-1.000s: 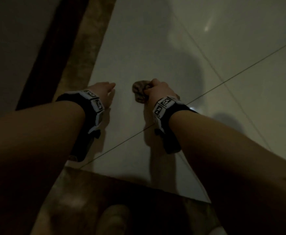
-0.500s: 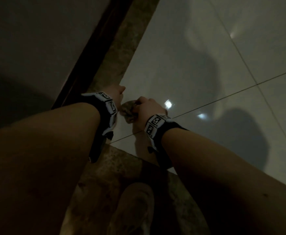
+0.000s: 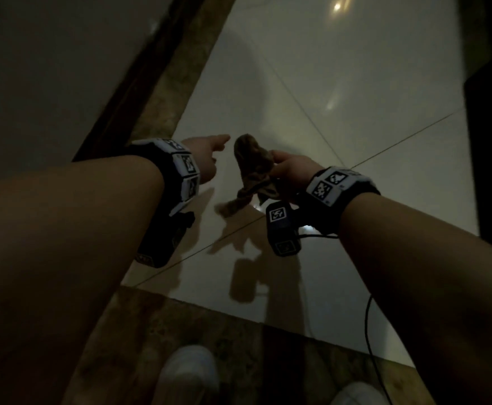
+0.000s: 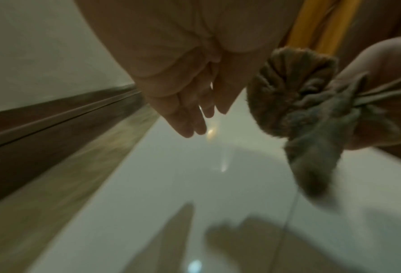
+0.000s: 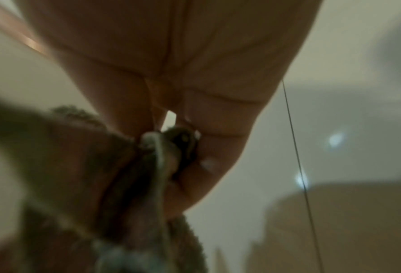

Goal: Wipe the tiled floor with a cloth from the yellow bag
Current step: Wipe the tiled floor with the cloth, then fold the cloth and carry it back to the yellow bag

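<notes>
Glossy pale tiled floor (image 3: pixel 312 83) lies beneath both hands. Right hand (image 3: pixel 290 173) clenches a bunched brown fuzzy cloth (image 3: pixel 253 165) above it; left hand (image 3: pixel 207 156) hovers beside it, fingers (image 4: pixel 187 118) straight and released. Best spread the cloth flat first, then press down and sweep along the tiles.

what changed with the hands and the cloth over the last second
The cloth, bunched in the right hand before, now hangs loose from it, clear of the tiled floor. The left hand, close against the cloth half a second ago, has moved apart, fingers straight. The right hand's grip stayed.
</notes>
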Motion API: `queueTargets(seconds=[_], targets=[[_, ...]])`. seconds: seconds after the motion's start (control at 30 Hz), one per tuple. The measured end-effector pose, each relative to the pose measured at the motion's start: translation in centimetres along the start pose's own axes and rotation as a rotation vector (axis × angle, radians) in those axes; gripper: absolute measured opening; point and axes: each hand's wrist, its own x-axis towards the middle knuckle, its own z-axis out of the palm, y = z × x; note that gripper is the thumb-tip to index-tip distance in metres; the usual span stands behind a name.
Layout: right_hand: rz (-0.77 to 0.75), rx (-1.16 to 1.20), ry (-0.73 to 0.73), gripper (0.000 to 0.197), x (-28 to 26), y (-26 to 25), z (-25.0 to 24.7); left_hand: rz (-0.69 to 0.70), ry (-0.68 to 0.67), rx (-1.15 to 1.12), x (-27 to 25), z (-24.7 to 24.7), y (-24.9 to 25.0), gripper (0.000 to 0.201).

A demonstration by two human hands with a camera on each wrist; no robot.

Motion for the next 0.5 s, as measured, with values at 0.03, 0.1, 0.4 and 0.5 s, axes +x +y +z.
queueTargets(seconds=[0.03, 0.1, 0.4, 0.5], targets=[[-0.007, 0.006, 0.015, 0.048, -0.5, -0.2, -0.9, 0.037, 0.019, -0.009, 0.0, -0.2, 1.4, 0.072], [-0.026, 0.099, 0.044, 0.048, -1.7, -0.7, -2.7, 0.102, 0.047, -0.042, 0.0, -0.7, 4.3, 0.064], [-0.129, 0.267, 0.162, 0.051, -7.4, -4.4, -10.9, 0.120, -0.016, -0.559, -1.0, -2.7, 14.4, 0.030], [-0.182, 0.255, 0.163, 0.039, -8.5, -6.2, -12.8, 0.098, -0.005, -0.661, -1.2, -4.0, 16.2, 0.039]])
